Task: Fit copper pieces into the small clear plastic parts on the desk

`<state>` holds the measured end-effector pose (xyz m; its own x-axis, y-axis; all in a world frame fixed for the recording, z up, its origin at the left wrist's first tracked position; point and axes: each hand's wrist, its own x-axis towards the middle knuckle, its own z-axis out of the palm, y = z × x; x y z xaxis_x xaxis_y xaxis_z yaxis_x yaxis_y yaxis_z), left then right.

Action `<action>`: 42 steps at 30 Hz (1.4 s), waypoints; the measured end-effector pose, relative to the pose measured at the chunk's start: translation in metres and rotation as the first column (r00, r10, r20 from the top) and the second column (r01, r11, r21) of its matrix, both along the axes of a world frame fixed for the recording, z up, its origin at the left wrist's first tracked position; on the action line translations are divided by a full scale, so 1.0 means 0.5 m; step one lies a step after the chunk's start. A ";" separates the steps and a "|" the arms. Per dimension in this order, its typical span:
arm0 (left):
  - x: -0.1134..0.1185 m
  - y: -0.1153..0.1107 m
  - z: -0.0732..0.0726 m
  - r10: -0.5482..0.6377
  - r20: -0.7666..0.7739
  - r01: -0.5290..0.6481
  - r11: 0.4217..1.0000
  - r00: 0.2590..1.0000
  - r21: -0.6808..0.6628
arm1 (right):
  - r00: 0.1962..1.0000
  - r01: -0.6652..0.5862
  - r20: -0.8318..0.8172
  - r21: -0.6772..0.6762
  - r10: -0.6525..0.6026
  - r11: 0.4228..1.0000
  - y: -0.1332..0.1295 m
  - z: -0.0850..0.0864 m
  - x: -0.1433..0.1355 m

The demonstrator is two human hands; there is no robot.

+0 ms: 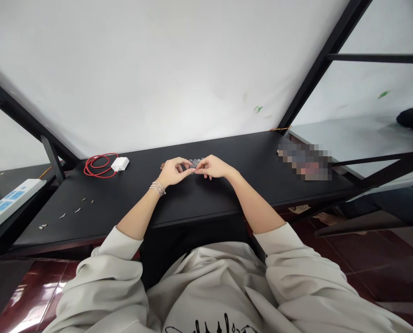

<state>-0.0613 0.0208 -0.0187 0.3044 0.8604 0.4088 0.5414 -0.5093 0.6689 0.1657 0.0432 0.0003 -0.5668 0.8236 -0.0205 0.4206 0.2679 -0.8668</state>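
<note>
Over the middle of the black desk, my left hand and my right hand come together, thumbs and fingertips pinched and nearly touching. Just behind the fingertips shows a clear, shiny thing with rounded bumps, partly covered by my fingers. Whether it is held or rests on the desk, I cannot tell. Whatever lies between the fingertips is too small to make out. A small brown beaded thing peeks out beside the back of my left hand. Silvery bracelets circle my left wrist.
On the black desk, a red cable lies coiled by a white charger. Several small pale bits are scattered at the left. A white power strip stands at the left edge, a blurred-out item at the right.
</note>
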 end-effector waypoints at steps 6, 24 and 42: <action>0.007 -0.001 -0.004 0.024 0.054 -0.021 0.998 0.998 -0.055 | 0.987 0.114 -0.115 0.046 -0.108 0.992 -0.012 0.010 -0.014; 0.016 -0.001 0.009 0.098 0.208 -0.077 0.991 0.973 -0.106 | 0.918 0.185 -0.341 -0.081 -0.201 0.979 -0.007 0.004 -0.028; -0.017 0.016 0.014 0.150 0.238 -0.111 0.979 0.960 -0.172 | 0.842 0.314 -0.449 -0.040 -0.297 0.949 0.010 -0.001 -0.014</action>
<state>-0.0696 0.0287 -0.0118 0.0911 0.9445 0.3155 0.4030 -0.3247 0.8557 0.1588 0.0481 -0.0004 -0.2283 0.9521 0.2034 0.0587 0.2219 -0.9733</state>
